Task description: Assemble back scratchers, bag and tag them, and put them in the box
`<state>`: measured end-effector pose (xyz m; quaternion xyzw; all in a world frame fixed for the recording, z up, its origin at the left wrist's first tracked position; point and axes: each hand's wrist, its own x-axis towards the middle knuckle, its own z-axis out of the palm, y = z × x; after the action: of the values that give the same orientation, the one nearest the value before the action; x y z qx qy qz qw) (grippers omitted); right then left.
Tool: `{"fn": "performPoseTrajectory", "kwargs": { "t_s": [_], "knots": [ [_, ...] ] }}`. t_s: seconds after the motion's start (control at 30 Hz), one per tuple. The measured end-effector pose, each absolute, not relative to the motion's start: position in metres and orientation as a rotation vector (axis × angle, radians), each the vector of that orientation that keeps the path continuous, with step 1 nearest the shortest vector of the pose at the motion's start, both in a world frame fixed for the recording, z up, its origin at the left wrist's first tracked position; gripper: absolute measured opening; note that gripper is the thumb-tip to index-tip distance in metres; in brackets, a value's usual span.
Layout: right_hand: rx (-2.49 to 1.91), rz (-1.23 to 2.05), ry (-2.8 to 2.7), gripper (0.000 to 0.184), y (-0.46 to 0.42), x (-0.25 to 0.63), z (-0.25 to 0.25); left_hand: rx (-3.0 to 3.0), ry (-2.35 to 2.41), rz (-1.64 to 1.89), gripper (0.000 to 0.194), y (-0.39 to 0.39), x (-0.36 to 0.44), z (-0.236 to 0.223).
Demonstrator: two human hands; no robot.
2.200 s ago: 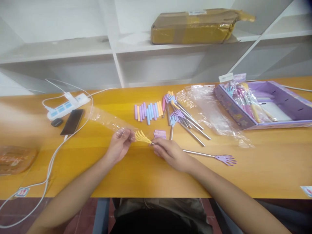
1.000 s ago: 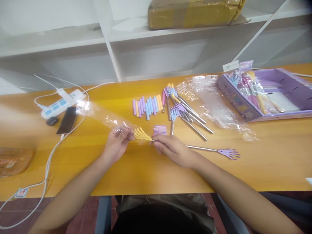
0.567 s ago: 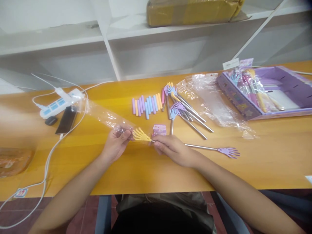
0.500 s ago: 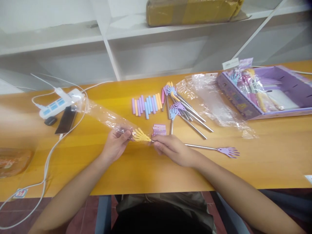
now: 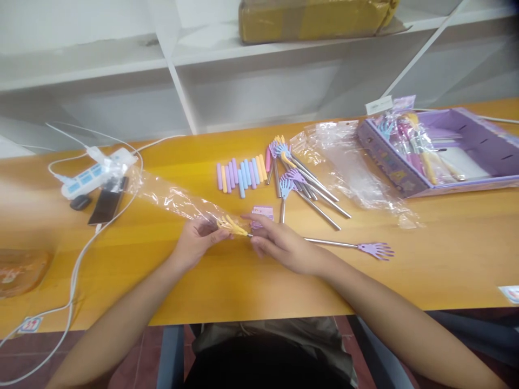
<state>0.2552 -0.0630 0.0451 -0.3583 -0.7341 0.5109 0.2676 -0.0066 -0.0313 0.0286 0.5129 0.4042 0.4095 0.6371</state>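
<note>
My left hand (image 5: 198, 242) pinches the mouth of a long clear plastic bag (image 5: 174, 199), which stretches away to the upper left. The yellow hand-shaped head of a back scratcher (image 5: 232, 224) lies at the bag's mouth, partly inside, close by my left thumb. My right hand (image 5: 284, 246) holds this scratcher at its metal neck, index finger stretched forward; the rest of its handle is hidden. Just beyond that hand lies a small pink-purple card (image 5: 263, 212). A purple-headed back scratcher (image 5: 375, 249) rests to the right, its rod running behind my right hand.
Several back scratchers (image 5: 310, 186) with metal rods lie in a pile, beside a row of pastel tubes (image 5: 243, 173). Clear plastic bags (image 5: 344, 156) and a purple box (image 5: 401, 178) are at right. A power strip (image 5: 97, 173), phone (image 5: 106, 202) and cables occupy the left.
The yellow head has gone slightly further into the bag's mouth, and my left thumb has shifted right over it. My right index finger has lifted and straightened.
</note>
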Motion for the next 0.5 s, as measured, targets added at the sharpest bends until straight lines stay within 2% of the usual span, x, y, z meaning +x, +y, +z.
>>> {"fn": "performPoseTrajectory", "kwargs": {
  "t_s": [0.17, 0.33, 0.5],
  "knots": [
    [-1.029, 1.326, -2.0, 0.053, -0.061, 0.255, 0.042, 1.244, 0.965, 0.885, 0.036, -0.03, -0.007, 0.032],
    [-1.265, 1.197, -2.028, 0.034, -0.057, 0.26, 0.046, 1.086, 1.028, 1.187, 0.038, -0.021, -0.011, 0.04],
    [-1.26, 1.154, -2.029, 0.033, -0.06, 0.257, 0.049, 0.946, 1.015, 1.248, 0.043, -0.018, -0.01, 0.042]
  ]
}}
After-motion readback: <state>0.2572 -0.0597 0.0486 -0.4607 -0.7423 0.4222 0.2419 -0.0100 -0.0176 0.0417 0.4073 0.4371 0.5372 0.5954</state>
